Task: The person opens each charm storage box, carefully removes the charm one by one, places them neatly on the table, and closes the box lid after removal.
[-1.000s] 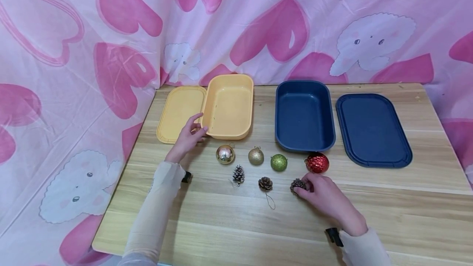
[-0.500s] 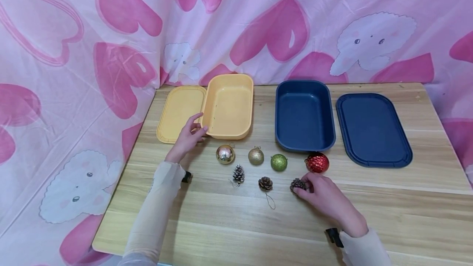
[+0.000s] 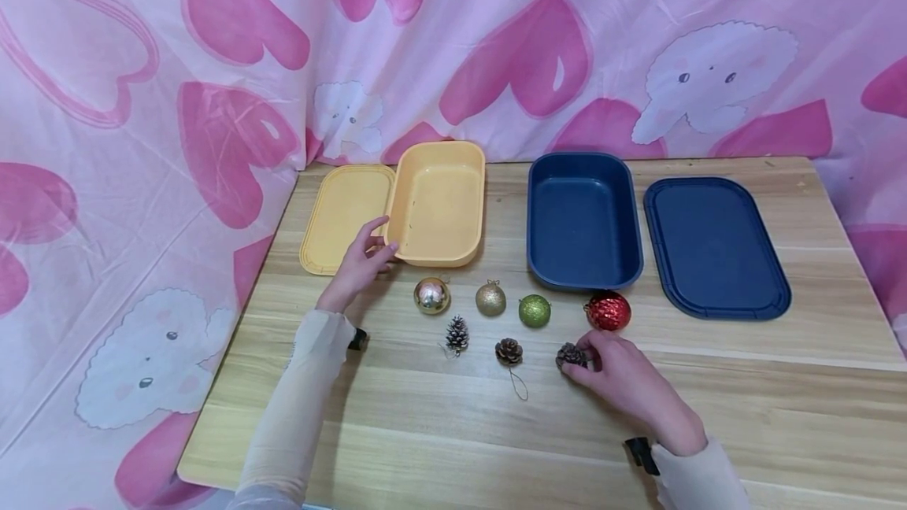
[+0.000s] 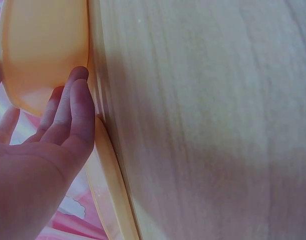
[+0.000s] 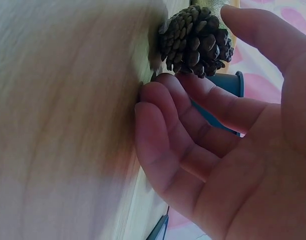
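Between the thumb and index finger of my right hand (image 3: pixel 627 380) is a brown pine cone (image 3: pixel 571 356), resting on the table. The right wrist view shows this pine cone (image 5: pixel 195 42) against the index fingertip, the other fingers loosely bent below. My left hand (image 3: pixel 357 270) touches the near left corner of a yellow box (image 3: pixel 441 215). In the left wrist view its fingers (image 4: pixel 80 110) lie fairly straight along the box's outer wall (image 4: pixel 45 50). A frosted pine cone (image 3: pixel 457 335) and another brown pine cone (image 3: pixel 509 352) with a string loop lie to the left.
Behind the cones are a shiny gold ball (image 3: pixel 431 296), glittery gold ball (image 3: pixel 490 299), green ball (image 3: pixel 534 311) and red ball (image 3: pixel 608 311). A dark blue box (image 3: pixel 583 219) has its lid (image 3: pixel 716 246) to the right. The yellow lid (image 3: pixel 343 219) lies left of the yellow box.
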Tool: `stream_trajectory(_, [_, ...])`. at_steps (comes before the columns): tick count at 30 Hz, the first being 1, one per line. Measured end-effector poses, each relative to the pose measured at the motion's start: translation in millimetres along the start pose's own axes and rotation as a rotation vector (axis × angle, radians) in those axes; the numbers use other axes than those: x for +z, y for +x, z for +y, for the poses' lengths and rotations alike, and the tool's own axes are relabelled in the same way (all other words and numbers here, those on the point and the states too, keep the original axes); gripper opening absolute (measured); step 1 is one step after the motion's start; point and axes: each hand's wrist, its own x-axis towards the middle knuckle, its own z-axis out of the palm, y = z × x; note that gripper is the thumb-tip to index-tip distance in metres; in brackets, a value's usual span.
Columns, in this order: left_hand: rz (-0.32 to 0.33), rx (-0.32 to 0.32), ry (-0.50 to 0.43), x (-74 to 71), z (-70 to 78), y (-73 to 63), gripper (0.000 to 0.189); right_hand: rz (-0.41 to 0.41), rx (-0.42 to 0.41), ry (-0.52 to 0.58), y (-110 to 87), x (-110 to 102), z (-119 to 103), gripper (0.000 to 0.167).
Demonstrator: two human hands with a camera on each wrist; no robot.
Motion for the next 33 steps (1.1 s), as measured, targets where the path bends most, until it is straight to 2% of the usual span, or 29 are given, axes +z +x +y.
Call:
stream_trajectory(12, [0.004,0.002,0.005,0.1,-0.1,0.0,0.059,-0.004,0.004,-0.004,-1.0,-1,-1,0.028])
stream_trajectory(18, [0.005,-0.004,0.011,0.4,0.8,-0.5,0.059,0.021,0.006,-0.038,-4.1,-5,-4,0.031])
stream_trajectory(27, [-0.004,-0.018,0.007,0.1,1.4,0.3,0.059,0.039,0.011,0.004,-13.2,-25,-12,0.042])
stream_trajectory(33, [0.0,-0.012,0.011,0.0,0.8,-0.4,0.059,0.065,-0.024,0.008,-15.4,-37,-14,0.036])
